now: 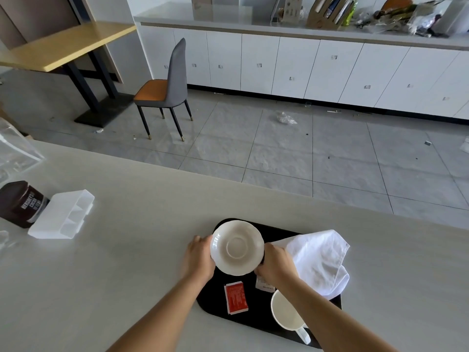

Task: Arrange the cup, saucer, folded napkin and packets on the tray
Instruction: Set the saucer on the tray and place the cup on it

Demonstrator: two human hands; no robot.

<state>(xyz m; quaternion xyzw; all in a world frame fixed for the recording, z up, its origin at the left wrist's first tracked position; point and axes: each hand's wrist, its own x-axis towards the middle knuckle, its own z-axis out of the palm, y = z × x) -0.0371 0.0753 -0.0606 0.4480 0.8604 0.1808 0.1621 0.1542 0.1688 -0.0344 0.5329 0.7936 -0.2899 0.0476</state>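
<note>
Both hands are gripping the white saucer (237, 247) by opposite rims, left hand (200, 257) and right hand (275, 265), over the black tray's (215, 301) far-left corner. Red packet (236, 297), cup (286, 311) and unfolded napkin (319, 260) are lying on the tray

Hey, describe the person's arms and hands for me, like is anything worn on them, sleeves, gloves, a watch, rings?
Both forearms are bare as far as the picture shows them; no sleeve reaches into view. The left hand and the right hand wear no gloves. No watch, bracelet or band shows at either wrist, and no ring can be made out, though the fingers are partly hidden and slightly blurred.
</note>
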